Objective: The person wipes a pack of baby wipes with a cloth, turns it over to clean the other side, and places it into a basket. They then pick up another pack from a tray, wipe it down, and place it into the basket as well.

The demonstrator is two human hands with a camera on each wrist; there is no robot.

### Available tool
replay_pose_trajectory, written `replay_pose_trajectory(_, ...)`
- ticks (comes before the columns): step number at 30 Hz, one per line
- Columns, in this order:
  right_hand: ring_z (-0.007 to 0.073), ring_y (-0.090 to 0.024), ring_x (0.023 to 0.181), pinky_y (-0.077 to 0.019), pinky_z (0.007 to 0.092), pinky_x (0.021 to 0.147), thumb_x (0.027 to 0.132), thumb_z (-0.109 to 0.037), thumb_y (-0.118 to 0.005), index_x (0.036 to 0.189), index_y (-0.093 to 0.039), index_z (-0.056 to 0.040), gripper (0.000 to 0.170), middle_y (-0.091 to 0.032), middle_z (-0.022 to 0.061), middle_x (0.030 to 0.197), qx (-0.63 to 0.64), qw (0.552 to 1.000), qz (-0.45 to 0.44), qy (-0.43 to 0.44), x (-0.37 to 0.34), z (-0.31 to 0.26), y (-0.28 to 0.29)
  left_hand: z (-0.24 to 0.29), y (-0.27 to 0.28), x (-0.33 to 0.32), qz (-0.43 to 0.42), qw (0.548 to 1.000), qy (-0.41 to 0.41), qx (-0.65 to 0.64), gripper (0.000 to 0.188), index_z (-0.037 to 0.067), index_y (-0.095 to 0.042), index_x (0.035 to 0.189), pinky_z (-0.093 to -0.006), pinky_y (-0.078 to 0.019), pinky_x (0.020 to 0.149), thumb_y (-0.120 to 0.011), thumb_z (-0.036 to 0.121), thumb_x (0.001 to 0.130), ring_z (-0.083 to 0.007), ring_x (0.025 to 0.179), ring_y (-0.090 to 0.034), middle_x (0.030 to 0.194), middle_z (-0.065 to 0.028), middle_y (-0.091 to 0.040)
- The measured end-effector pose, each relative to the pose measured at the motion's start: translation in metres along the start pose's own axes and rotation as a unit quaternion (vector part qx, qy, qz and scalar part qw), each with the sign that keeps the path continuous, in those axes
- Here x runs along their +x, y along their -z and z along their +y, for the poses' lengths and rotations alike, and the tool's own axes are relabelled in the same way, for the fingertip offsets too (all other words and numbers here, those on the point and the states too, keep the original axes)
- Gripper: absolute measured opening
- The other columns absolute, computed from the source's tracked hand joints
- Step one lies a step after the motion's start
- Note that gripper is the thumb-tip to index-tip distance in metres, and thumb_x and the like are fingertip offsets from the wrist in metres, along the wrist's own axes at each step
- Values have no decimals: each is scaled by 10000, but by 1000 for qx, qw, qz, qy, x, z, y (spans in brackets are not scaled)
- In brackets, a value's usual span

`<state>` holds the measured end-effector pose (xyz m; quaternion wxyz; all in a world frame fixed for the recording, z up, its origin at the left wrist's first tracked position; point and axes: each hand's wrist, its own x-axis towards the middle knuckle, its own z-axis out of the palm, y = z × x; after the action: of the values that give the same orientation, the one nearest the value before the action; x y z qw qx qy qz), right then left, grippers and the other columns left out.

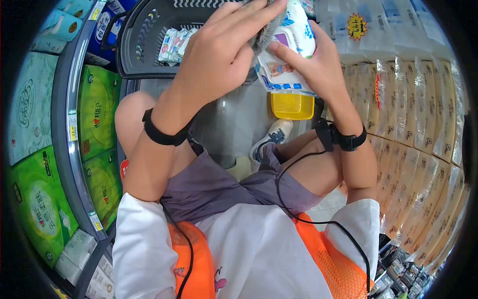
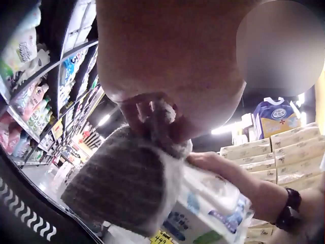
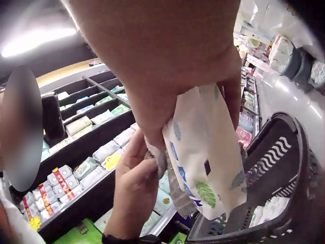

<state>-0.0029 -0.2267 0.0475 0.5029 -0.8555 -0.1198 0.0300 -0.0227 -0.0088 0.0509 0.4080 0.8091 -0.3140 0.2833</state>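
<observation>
My left hand pinches a grey ribbed cloth that hangs from its fingers in the left wrist view. My right hand grips a white pack of wipes with blue print and a lid, its thumb on the pack's upper face. Green and blue leaf prints show on the pack's other side in the right wrist view. The cloth lies against the pack's left end in the head view. Both are held up over the floor, close to a dark basket. Part of the cloth is hidden behind the left fingers.
Several small packs lie in the basket. A small yellow basket stands on the floor beyond my shoe. Shelves with green tissue packs line the left, and stacked wrapped paper packs rise on the right.
</observation>
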Motion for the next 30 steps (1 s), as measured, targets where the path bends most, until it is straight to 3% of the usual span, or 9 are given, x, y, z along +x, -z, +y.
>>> replay_pose_trajectory(3, 123, -718, 776, -562, 266, 687, 850, -313, -837, 1101, -686, 16, 440, -750, 84, 958, 89, 996, -16, -22, -4, -9, -4, 2, -2, 4, 41, 997, -27, 51, 526, -33, -653, 1322, -424, -506, 920, -539, -122, 816, -430, 1037, -607, 1197, -276, -672)
replay_pose_trajectory(5, 115, -716, 799, -563, 255, 703, 878, -288, -818, 1120, -685, 14, 410, -748, 75, 972, 182, 983, 11, -33, -4, -11, -4, -4, -1, 1, 13, 995, -37, 91, 534, -29, -632, 1345, -444, -487, 961, -533, -111, 827, -434, 1072, -592, 1222, -273, -655)
replay_pose_trajectory(9, 123, -729, 836, -589, 265, 741, 937, -272, -762, 1177, -660, 32, 401, -741, 83, 1011, 320, 943, 39, -81, -2, -6, 3, 1, -9, 3, 3, 993, -80, 83, 513, 71, -688, 1321, -425, -501, 989, -615, -78, 835, -372, 1149, -618, 1235, -182, -685)
replay_pose_trajectory(14, 177, -756, 882, -624, 311, 777, 1000, -349, -641, 1262, -614, 16, 450, -740, 122, 1077, 383, 917, 69, -93, 9, 4, 16, 6, -27, -10, -16, 996, -80, 38, 547, 75, -695, 1306, -427, -530, 930, -606, -79, 788, -338, 1092, -626, 1191, -133, -700)
replay_pose_trajectory(17, 164, -715, 810, -585, 293, 711, 1029, -266, -600, 1223, -627, 10, 338, -731, 84, 1000, 396, 905, 138, -75, 8, -36, 9, 15, -32, -17, -30, 996, -69, 39, 538, 78, -691, 1310, -425, -535, 910, -608, -64, 798, -329, 1087, -625, 1182, -124, -700)
replay_pose_trajectory(18, 185, -723, 916, -599, 309, 792, 1038, -291, -605, 1328, -561, 24, 431, -718, 105, 1117, 362, 926, 95, -40, 11, -20, 17, 14, -35, -20, -24, 996, -66, 51, 530, 88, -687, 1323, -433, -529, 916, -620, -41, 813, -323, 1092, -623, 1187, -116, -700)
replay_pose_trajectory(22, 169, -752, 874, -619, 300, 773, 989, -333, -667, 1258, -620, 7, 436, -740, 113, 1065, 343, 934, 69, -71, 13, 13, 19, 8, -36, -19, 1, 999, -25, 47, 541, 89, -658, 1366, -443, -504, 980, -608, -32, 841, -345, 1117, -614, 1244, -142, -689)
replay_pose_trajectory(27, 124, -713, 922, -582, 281, 811, 951, -236, -745, 1255, -643, 12, 405, -720, 74, 1125, 315, 948, 28, -37, -1, 7, 0, -1, -27, -9, 36, 999, 17, 31, 557, 79, -622, 1405, -437, -470, 1045, -561, -42, 865, -372, 1165, -588, 1316, -173, -661)
replay_pose_trajectory(30, 130, -722, 911, -590, 285, 794, 953, -236, -740, 1251, -636, 18, 405, -723, 86, 1109, 322, 945, 13, -60, -11, -9, -2, 7, -25, -4, 54, 998, 22, 31, 559, 7, -585, 1406, -456, -449, 1041, -532, -77, 856, -419, 1177, -553, 1286, -250, -620)
